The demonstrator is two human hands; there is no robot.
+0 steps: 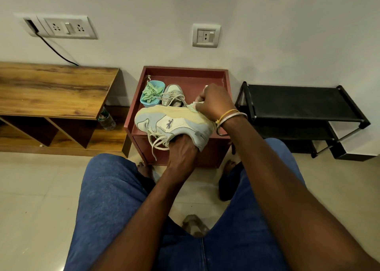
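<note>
Wiping the sneaker [174, 122] sole
Right hand [216, 102] pinches a green wipe [192, 106]; left hand [182, 149] sits inside, grip hidden. Next: rub along the edge.

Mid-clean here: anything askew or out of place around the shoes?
Laces of the held shoe dangle untied over the red table edge; a bottle sits tilted just left of it. Nothing spilled.
</note>
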